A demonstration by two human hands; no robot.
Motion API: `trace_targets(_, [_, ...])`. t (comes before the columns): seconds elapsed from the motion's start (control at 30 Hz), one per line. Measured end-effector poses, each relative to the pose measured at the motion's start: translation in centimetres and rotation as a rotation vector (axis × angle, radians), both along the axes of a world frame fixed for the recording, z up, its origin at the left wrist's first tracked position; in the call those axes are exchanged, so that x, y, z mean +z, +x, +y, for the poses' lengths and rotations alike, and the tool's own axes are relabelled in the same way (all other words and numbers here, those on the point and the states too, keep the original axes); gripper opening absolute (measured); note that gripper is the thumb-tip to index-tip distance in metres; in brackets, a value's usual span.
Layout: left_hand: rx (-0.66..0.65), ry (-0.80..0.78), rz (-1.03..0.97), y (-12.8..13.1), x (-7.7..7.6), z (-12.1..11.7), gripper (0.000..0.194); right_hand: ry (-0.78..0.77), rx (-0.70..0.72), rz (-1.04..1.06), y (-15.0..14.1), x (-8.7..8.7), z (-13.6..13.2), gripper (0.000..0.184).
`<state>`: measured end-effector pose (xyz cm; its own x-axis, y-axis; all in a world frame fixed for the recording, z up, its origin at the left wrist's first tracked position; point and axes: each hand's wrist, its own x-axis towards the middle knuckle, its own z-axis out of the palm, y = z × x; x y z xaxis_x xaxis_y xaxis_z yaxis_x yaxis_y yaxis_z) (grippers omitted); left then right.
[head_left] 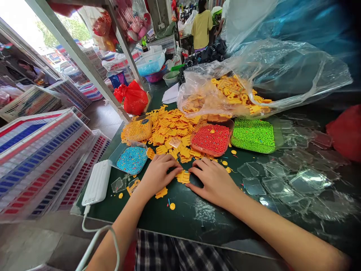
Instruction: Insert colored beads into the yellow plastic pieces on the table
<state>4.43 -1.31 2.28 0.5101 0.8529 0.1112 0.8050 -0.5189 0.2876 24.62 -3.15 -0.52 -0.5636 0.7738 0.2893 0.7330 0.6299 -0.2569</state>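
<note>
Head view, hands (160,171) holding yellow piece (183,176)

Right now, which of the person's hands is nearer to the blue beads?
Left. The left hand is just to the right of the blue beads; the right hand is farther right, on the other side of the small yellow piece.

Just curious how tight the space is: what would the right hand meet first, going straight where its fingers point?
The right hand would likely first meet the small yellow piece just ahead; whether they touch now is unclear.
</note>
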Motion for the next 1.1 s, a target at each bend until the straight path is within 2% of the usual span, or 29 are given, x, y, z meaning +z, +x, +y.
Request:
trace_targets(0.23, [-0.052, 0.012, 0.021, 0.7, -1.2, -0.3, 0.021, 0.006, -0.003, 0.009, 0.0, -0.1, -0.1, 0.025])
trace_targets(0.5, [-0.075, -0.024, -0.048, 0.3, -1.3, -0.1, 0.026, -0.02, -0.01, 0.023, -0.1, 0.0, -0.1, 0.024])
trace_targets(0.6, [0.028, 0.042, -0.181, -0.5, -0.3, -0.3, 0.03, 0.006, 0.0, 0.034, 0.0, -0.3, -0.1, 0.024])
trace_targets(0.7, [0.225, 0.175, -0.232, -2.6, 1.6, -0.6, 0.033, 0.039, 0.005, 0.05, 0.1, -0.7, 0.0, 0.023])
trace_targets(0.77, [0.381, 0.223, -0.149, -4.8, 2.8, -0.9, 0.033, 0.056, 0.008, 0.055, 0.2, -1.0, 0.0, 0.023])
trace_targets(0.87, [0.563, 0.205, 0.055, -8.1, 3.8, -1.2, 0.029, 0.084, 0.022, 0.056, 0.1, -1.3, 0.0, 0.022])
trace_targets(0.93, [0.603, 0.155, 0.148, -9.7, 3.9, -1.2, 0.028, 0.098, 0.029, 0.058, 0.1, -1.4, 0.0, 0.022])
trace_targets(1.1, [0.546, 0.043, 0.184, -11.0, 3.3, -0.9, 0.032, 0.128, 0.04, 0.078, 0.2, -1.7, 0.2, 0.024])
